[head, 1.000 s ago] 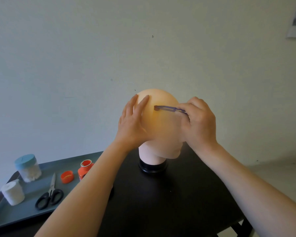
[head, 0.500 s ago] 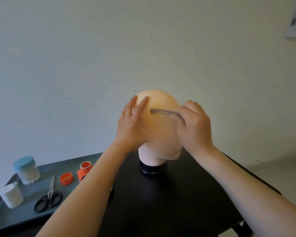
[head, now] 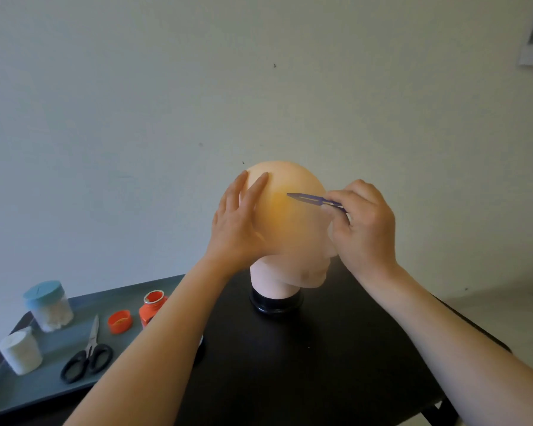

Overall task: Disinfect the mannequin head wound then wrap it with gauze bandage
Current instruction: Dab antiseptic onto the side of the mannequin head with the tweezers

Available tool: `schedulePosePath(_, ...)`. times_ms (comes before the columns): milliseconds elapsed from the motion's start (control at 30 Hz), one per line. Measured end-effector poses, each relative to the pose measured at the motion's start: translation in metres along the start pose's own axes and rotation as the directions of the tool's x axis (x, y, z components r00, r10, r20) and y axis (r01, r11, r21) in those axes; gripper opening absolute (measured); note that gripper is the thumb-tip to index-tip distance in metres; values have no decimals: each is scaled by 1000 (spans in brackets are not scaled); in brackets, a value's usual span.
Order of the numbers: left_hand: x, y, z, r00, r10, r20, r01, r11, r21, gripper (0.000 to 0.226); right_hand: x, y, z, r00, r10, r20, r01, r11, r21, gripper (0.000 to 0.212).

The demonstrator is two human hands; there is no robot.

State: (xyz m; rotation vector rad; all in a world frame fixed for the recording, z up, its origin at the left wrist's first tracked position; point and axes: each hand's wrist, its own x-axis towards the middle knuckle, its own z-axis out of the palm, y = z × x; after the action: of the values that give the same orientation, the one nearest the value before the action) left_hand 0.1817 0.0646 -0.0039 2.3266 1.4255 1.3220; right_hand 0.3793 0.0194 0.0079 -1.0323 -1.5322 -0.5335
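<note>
Head view; table (head: 305, 379) stretching well forward and right of the work; tray (head: 53, 392) just off its left side; head (head: 293, 235) upright on its base (head: 276, 302) toward the far edge, wall (head: 166, 118) behind, open air either side; top stained orange, so disinfecting judged under way, wrapping not begun; left hand (head: 240, 222) flat on the head, fingers straight; right hand (head: 363, 222) pinching tweezers (head: 311, 198), tips at the stain, any swab between them too small to tell; gauze (head: 20, 352) untouched on the tray near scissors (head: 88, 358).
</note>
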Motion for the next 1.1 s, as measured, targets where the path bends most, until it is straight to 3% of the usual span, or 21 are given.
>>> schedulePosePath(333,0,-3,4,1000,6,-18,-6,1000,-22,129,-39,4,-24,989,131,63,-134,990,47,9)
schedulePosePath(467,0,-2,3,1000,6,-13,-7,1000,-29,129,-58,0,-33,962,150,227,-165,985,50,10)
schedulePosePath(567,0,-2,2,1000,11,-9,-11,1000,-17,129,-73,-3,-38,882,126,454,-155,988,26,10)
schedulePosePath(733,-2,0,1,1000,1,4,-1,1000,-32,128,-92,-8,-45,677,89,730,-32,995,-92,9)
schedulePosePath(900,-3,5,-1,1000,-27,13,28,996,-85,119,-100,-11,-52,493,85,866,63,989,-133,17)
schedulePosePath(1100,-2,6,-1,999,-40,6,41,991,-130,90,-109,-17,-55,387,107,916,55,989,-139,19)
